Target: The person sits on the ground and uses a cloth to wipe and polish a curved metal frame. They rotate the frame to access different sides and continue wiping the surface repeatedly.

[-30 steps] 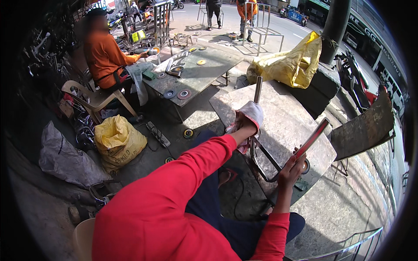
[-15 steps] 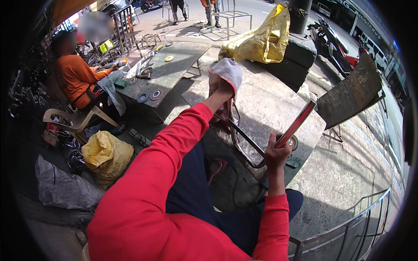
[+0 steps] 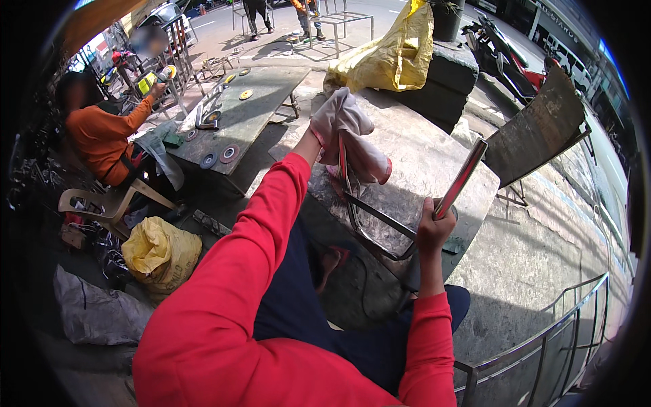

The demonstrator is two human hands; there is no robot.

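In front of me is a bent, polished metal tube frame (image 3: 463, 178), its shiny straight end pointing up to the right. My right hand (image 3: 435, 227) is closed around it just below that end. A pale grey-pink rag (image 3: 366, 152) hangs over the frame's far left part. My left hand (image 3: 319, 130), mostly hidden under the rag, is closed on it at the tube. The frame leans over a worn, low work table (image 3: 434, 146), with its lower bend near the table's front edge.
On the left, a co-worker in orange (image 3: 108, 136) holds a grinder (image 3: 154, 78) beside another table (image 3: 261, 119) with grinding discs. A yellow sack (image 3: 159, 251) stands near my left. Another yellow sack (image 3: 390, 61) lies beyond my table. A metal railing (image 3: 542, 342) borders the lower right.
My left hand has moved with the rag along the tube, and the rag now hangs down to the right. My right hand keeps its grip. The co-worker's grinder has risen.
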